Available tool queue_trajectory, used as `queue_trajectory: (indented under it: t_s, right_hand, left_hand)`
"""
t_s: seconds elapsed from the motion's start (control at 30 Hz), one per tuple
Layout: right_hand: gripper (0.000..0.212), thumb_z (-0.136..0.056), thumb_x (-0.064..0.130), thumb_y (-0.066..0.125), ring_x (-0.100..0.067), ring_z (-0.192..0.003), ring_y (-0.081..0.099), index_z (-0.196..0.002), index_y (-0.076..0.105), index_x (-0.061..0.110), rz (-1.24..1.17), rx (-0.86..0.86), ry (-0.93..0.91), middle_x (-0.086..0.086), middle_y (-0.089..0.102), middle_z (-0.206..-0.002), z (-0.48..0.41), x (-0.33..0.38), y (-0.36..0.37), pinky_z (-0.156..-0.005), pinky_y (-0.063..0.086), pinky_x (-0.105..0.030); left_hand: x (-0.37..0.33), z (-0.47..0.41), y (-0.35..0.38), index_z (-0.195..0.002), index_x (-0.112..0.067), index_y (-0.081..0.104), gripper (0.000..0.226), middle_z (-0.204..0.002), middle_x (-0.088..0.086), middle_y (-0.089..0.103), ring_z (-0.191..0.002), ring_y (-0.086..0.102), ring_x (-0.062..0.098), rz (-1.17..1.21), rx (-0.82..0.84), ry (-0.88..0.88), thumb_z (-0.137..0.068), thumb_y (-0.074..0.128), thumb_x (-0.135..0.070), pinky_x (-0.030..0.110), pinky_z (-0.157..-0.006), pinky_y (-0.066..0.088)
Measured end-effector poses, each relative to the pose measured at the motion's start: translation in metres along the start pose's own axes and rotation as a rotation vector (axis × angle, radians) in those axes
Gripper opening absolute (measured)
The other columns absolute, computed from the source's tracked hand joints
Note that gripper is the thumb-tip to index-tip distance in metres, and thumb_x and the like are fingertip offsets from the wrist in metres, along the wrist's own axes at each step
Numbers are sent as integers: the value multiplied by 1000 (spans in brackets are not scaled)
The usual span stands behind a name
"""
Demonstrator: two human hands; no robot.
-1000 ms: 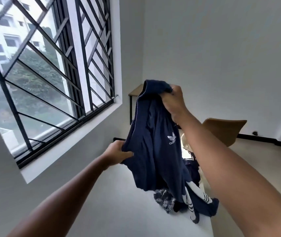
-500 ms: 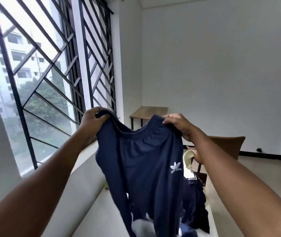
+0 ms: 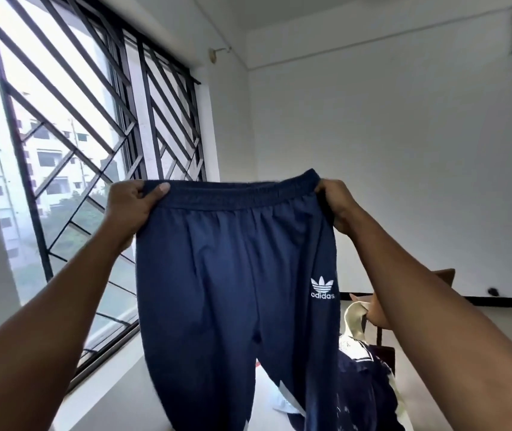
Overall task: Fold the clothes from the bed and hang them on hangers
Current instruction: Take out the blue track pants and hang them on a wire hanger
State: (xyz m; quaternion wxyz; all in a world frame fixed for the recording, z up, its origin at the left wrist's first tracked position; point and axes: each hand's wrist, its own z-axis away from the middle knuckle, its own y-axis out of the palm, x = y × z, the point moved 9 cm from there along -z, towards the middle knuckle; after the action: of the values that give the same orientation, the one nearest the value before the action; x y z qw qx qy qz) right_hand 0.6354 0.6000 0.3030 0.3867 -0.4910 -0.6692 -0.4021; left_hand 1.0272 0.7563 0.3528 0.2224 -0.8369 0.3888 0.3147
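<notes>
While I watch through the head camera, both hands hold the navy track pants (image 3: pixel 232 290) up in mid-air by the waistband (image 3: pixel 236 194), stretched wide in front of the barred window (image 3: pixel 92 119) and a white wall. My left hand (image 3: pixel 133 206) grips the left corner, thumb pressed over the front and fingers curled behind. My right hand (image 3: pixel 338 206) is closed round the right corner. A white logo (image 3: pixel 322 289) sits at the right hip. More clothes (image 3: pixel 363 387) lie heaped low on the right, beside the hanging legs.
</notes>
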Motion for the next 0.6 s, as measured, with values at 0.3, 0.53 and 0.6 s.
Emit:
queue_trajectory:
  t_s: [0.3,0.53,0.6]
  right_hand:
    - [46,-82,32,89,-27,-92,74,-106,74,-4,220,181,15,-13,78,-100,2,-12,8,-80,59,-34]
    - [61,-85,47,77,-24,-97,71,-111,72,-8,160,173,-122,-15,77,-108,13,5,2,-88,56,-36]
    - [48,-89,42,70,-23,-94,74,-109,74,-2,23,330,-75,-15,77,-107,27,12,8,-85,61,-33]
  left_hand:
    - [-11,15,-1,-104,-4,78,43,-98,13,78,-87,72,22,21,236,-61,-74,91,-33,25,-74,62]
    - [-2,26,-5,-110,-1,78,87,-111,22,75,-99,74,29,107,460,-112,-45,102,-53,29,-82,62]
    - [-11,30,-7,-116,3,75,83,-115,24,73,-100,74,29,295,557,-151,-54,101,-47,30,-87,61]
